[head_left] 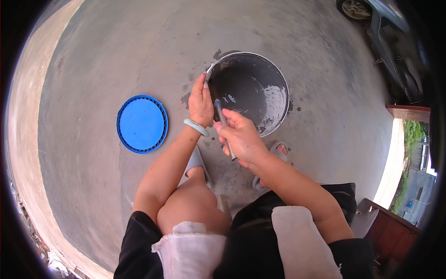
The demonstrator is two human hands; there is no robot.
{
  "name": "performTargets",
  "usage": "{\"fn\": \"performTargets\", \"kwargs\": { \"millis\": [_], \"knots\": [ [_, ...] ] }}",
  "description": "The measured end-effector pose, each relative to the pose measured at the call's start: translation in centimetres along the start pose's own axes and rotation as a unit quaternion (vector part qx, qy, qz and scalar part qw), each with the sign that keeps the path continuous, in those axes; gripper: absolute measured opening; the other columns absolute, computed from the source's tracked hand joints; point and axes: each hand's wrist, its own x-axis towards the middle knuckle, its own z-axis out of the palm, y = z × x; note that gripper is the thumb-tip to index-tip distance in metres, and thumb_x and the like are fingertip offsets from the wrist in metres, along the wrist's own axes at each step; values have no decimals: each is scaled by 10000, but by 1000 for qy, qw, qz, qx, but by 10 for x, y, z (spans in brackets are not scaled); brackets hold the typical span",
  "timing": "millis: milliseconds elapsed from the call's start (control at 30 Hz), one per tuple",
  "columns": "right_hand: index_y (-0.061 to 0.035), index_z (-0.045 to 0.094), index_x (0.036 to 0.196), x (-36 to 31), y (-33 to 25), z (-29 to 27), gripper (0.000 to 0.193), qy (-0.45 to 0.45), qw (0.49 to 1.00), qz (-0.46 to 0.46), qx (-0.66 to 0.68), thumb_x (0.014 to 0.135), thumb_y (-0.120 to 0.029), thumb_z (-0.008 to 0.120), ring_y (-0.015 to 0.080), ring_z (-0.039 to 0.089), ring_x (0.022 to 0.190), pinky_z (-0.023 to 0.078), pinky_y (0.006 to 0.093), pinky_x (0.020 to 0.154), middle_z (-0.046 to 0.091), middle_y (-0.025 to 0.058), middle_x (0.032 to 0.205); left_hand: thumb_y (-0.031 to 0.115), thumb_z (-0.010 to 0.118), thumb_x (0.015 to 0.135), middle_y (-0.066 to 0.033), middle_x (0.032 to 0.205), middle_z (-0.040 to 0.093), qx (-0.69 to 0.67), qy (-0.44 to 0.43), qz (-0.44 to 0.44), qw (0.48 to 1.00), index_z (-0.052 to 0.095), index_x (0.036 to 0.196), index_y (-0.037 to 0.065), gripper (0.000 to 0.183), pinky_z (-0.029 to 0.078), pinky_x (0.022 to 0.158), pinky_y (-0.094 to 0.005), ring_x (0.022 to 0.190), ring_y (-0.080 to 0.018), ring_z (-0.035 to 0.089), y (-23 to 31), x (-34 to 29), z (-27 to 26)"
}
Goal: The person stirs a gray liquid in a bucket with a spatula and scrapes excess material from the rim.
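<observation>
In front of my feet stands a round bucket [284,79] with a pale rim and a dark, wet inside. Grey, shiny smears coat its right inner wall. My left hand [201,104], wearing a pale bangle [196,127], rests on the bucket's left rim with its fingers pointing away from me, and it holds the bucket there. Fingers of my right hand [241,137] wrap round a slim grey rod-like tool [221,114]. Its bluish far end reaches the left edge of the bucket's opening; what kind of tool it is I cannot make out.
A blue round lid [142,124] lies on the concrete floor [107,69] to the left. Wet spots surround the bucket. A vehicle wheel [357,8] and a dark vehicle part [395,60] are at the far right, near a reddish-brown panel [388,232]. My slippers [280,149] flank the bucket's near side.
</observation>
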Motion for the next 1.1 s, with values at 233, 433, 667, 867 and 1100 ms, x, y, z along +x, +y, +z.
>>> {"fn": "performTargets", "kwargs": {
  "millis": [233, 433, 667, 867, 1100],
  "knots": [
    [71, 325, 1386, 10, 22, 0, 519, 13, 992, -51, -118, 914, -54, 500, 106, 504, 671, 440, 261, 423, 561, 101, 950, 161, 391, 987, -193, 1282, 549, -18, -5, 1, 1000, 497, 1303, 11, 366, 394, 1001, -342, 1191, -310, 524, -8, 0, 3],
    [97, 516, 1087, 33, 22, 9, 236, 45, 974, -120, -189, 889, -31, 491, 111, 520, 650, 429, 288, 444, 566, 96, 812, 172, 406, 988, -168, 1243, 583, -73, -5, -8, 997, 517, 1296, 16, 362, 414, 966, -318, 1127, -241, 557, -17, 5, 4],
    [85, 535, 872, 46, -17, 12, 96, 24, 984, -56, -166, 792, 47, 498, 131, 497, 558, 328, 305, 417, 545, 115, 713, 195, 415, 990, -140, 1279, 564, -187, -23, -63, 980, 516, 1314, 26, 379, 394, 986, -292, 1155, -186, 523, -25, 5, 4],
    [44, 502, 751, 61, -24, 8, 26, 33, 986, -38, -159, 775, 54, 506, 122, 468, 524, 295, 319, 407, 522, 114, 660, 194, 415, 991, -137, 1302, 549, -179, -21, -23, 983, 504, 1326, 21, 388, 384, 1002, -291, 1171, -177, 511, -28, 5, 5],
    [51, 507, 759, 86, -26, 5, 22, 37, 986, -30, -159, 766, 72, 505, 130, 488, 541, 323, 312, 430, 523, 110, 671, 176, 412, 992, -101, 1244, 582, -187, -62, -121, 973, 502, 1331, 31, 379, 422, 937, -265, 1076, -128, 533, -27, 6, 0]
  ]
}}
